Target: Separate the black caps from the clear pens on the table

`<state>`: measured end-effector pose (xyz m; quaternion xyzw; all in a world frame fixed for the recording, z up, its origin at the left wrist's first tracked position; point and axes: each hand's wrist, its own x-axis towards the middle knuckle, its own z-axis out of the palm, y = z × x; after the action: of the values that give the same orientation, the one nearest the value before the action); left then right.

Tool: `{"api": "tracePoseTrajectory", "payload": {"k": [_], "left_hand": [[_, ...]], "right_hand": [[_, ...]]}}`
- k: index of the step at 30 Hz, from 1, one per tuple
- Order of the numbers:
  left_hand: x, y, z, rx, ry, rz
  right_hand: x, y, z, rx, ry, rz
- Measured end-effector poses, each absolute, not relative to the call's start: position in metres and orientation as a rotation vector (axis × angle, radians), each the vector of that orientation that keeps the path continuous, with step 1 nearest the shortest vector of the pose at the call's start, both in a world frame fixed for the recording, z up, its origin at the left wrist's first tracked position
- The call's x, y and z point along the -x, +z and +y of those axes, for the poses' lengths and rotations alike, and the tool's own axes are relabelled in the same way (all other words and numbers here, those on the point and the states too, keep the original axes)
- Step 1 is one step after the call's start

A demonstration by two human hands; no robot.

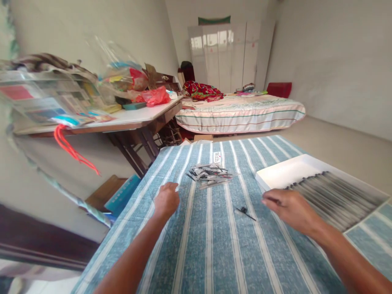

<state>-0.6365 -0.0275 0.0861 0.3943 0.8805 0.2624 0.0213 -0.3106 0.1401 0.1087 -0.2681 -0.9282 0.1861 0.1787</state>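
Observation:
My left hand (168, 199) is closed with curled fingers above the striped cloth (196, 245), left of a heap of small clear-and-black slim pieces (210, 174). Whatever it holds, if anything, is hidden. My right hand (288, 206) is also closed, thumb against curled fingers, at the near left edge of a white open box (290, 167). I cannot make out anything in its grip. Rows of slim, clear, pen-like sticks (333, 200) with dark ends lie side by side in the box. Between the hands, a few small black pieces (244, 211), one long and thin, lie on the cloth.
To the left stands a desk (128, 118) with plastic bags, a red bag (156, 96) and a hanging red cord (73, 149). Beyond the cloth-covered table is a bed (241, 112), with a white wardrobe (226, 57) behind. A blue box (122, 194) sits low at left.

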Motion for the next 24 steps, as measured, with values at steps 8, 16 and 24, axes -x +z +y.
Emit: {"api": "tracePoseTrajectory", "payload": {"k": [8,16,24], "left_hand": [[0.666,0.08,-0.011,-1.362,0.515,2.735],[0.615,0.106,-0.02,-1.382,0.792,2.474],[0.523,0.083,-0.039,-0.888,1.078,1.42]], "right_hand": [[0.356,0.094,0.118,0.904,0.344,-2.995],[0.362,0.08,0.115,0.995,0.244,-3.114],[0.351,0.1,0.118,0.703,0.328,-3.068]]}}
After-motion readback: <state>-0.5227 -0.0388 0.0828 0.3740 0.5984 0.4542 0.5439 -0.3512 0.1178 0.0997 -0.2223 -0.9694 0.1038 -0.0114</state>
